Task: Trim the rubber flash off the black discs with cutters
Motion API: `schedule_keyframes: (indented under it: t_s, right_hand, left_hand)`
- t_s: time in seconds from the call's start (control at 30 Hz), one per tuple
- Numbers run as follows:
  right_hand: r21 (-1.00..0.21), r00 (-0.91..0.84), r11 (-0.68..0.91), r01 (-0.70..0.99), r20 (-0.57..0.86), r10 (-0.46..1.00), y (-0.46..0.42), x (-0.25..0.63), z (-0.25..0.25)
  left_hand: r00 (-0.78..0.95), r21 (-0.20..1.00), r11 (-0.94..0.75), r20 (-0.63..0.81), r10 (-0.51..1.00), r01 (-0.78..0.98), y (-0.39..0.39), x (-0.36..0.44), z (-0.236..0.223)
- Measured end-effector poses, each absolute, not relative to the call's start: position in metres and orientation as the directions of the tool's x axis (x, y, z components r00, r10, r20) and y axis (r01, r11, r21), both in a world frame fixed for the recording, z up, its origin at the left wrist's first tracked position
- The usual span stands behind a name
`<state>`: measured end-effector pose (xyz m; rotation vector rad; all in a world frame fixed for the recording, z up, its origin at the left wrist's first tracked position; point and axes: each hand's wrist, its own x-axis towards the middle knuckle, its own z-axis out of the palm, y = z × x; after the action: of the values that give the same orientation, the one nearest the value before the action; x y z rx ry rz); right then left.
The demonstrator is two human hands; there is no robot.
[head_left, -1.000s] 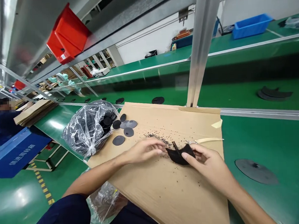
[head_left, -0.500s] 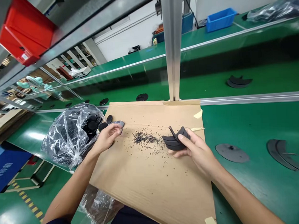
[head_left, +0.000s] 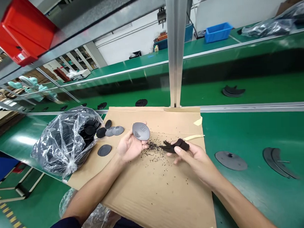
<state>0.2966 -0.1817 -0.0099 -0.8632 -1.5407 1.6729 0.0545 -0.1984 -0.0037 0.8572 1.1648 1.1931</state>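
Note:
My left hand (head_left: 129,147) holds up a grey oval disc (head_left: 141,131) with raised marks on its face, the fingers behind it. In my right hand (head_left: 191,156) is a black curved part (head_left: 180,145), pinched between thumb and fingers and tilted, its pointed end toward the left. Between and below the hands, a scatter of tiny black pieces (head_left: 154,157) lies on the cardboard sheet (head_left: 155,201). Left of my left hand lie a dark oval disc (head_left: 104,150), overlapping grey discs (head_left: 117,130) and black discs (head_left: 101,132).
A clear plastic bag (head_left: 65,141) of black parts stands at the left. On the green table to the right are a round grey plate (head_left: 231,160) and curved black parts (head_left: 277,162). A metal post (head_left: 176,59) rises behind the cardboard. More black parts (head_left: 141,102) line the belt beyond.
My left hand has picked up a grey oval disc from beside the bag and moved right with it. The curved part in my right hand has turned and tilted.

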Motion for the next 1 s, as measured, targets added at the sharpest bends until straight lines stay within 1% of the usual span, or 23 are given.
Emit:
schedule_keyframes:
  t_s: [0.07, 0.1, 0.17, 0.2, 0.27, 0.33, 0.57, 0.7, 0.9, 1.0]
  right_hand:
    - [-0.983, -0.480, 0.181, 0.029, 0.145, 0.865, -0.183, 0.296, -0.014]
    - [-0.946, -0.452, 0.316, 0.076, 0.250, 0.856, -0.184, 0.296, -0.016]
    - [-0.810, -0.414, 0.561, 0.171, 0.458, 0.787, -0.187, 0.296, -0.020]
    - [-0.729, -0.414, 0.649, 0.215, 0.534, 0.737, -0.188, 0.295, -0.022]
    - [-0.598, -0.433, 0.754, 0.271, 0.624, 0.650, -0.191, 0.295, -0.026]
    - [-0.525, -0.452, 0.798, 0.298, 0.658, 0.602, -0.193, 0.294, -0.028]
    - [-0.379, -0.506, 0.873, 0.308, 0.712, 0.487, -0.198, 0.290, -0.029]
    - [-0.343, -0.506, 0.888, 0.307, 0.731, 0.458, -0.198, 0.290, -0.029]
    - [-0.319, -0.494, 0.893, 0.317, 0.748, 0.443, -0.197, 0.291, -0.028]
    - [-0.278, -0.500, 0.903, 0.328, 0.759, 0.416, -0.197, 0.290, -0.027]
  left_hand:
    - [-0.008, 0.930, 0.214, -0.226, 0.974, -0.300, -0.198, 0.055, -0.006]
    - [0.006, 0.916, 0.210, -0.221, 0.975, -0.341, -0.199, 0.055, -0.008]
    - [0.040, 0.893, 0.191, -0.192, 0.981, -0.408, -0.203, 0.058, -0.013]
    - [0.064, 0.886, 0.187, -0.177, 0.982, -0.423, -0.206, 0.060, -0.015]
    - [0.131, 0.887, 0.204, -0.164, 0.978, -0.415, -0.211, 0.064, -0.020]
    - [0.186, 0.898, 0.232, -0.173, 0.967, -0.375, -0.215, 0.068, -0.024]
    - [0.290, 0.935, 0.275, -0.206, 0.935, -0.222, -0.221, 0.069, -0.031]
    - [0.327, 0.945, 0.270, -0.199, 0.924, -0.185, -0.223, 0.068, -0.031]
    - [0.335, 0.952, 0.250, -0.181, 0.925, -0.176, -0.222, 0.067, -0.032]
    - [0.336, 0.953, 0.252, -0.184, 0.924, -0.168, -0.223, 0.067, -0.032]
